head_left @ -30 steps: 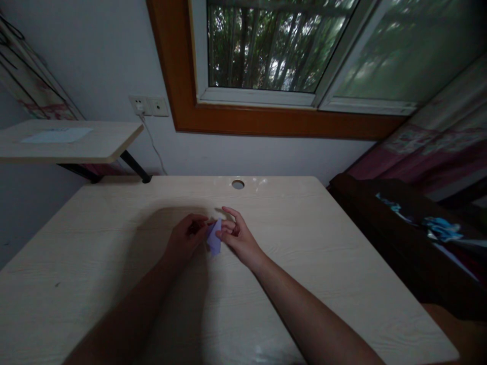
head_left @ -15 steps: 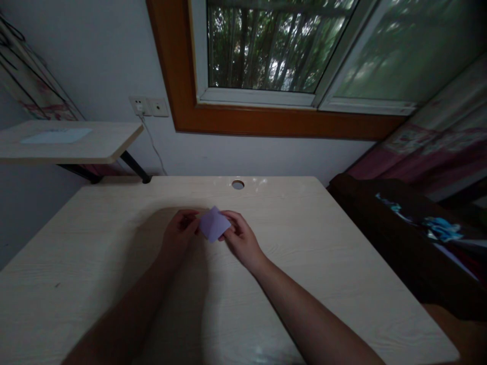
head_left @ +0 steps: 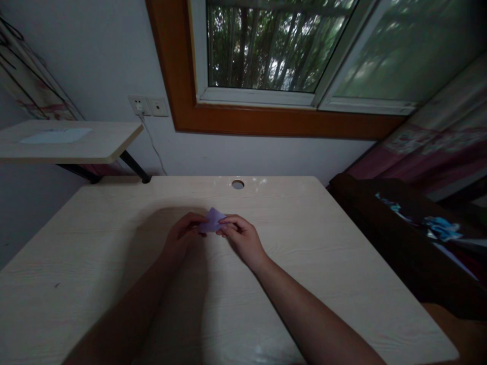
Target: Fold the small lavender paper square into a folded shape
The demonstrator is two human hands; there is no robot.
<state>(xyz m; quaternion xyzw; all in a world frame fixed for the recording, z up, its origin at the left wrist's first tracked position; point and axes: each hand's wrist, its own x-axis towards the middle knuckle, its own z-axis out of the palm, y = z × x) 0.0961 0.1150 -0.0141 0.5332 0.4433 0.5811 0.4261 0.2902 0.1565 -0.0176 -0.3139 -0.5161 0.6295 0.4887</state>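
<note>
A small piece of folded purple paper (head_left: pixel 213 220) is held up between my two hands, over the far middle part of the pale wooden desk (head_left: pixel 304 274). My left hand (head_left: pixel 186 230) pinches its left side, the fingertips closed on the edge. On the opposite side my right hand (head_left: pixel 241 233) grips it between thumb and fingers, which cover its right corner. One point of the paper sticks up between the hands. Its lower part is partly hidden by the fingers.
A raised shelf (head_left: pixel 125 139) with a white sheet (head_left: pixel 56 136) on it stands at the left on black legs. A round cable hole (head_left: pixel 238 185) lies near the desk's back edge. To the right is dark furniture holding a crumpled blue item (head_left: pixel 443 228).
The paper has gone from a flat diamond facing me to a tilted, partly covered shape. My right fingers have moved in over its front, and my left fingers have shifted along its edge.
</note>
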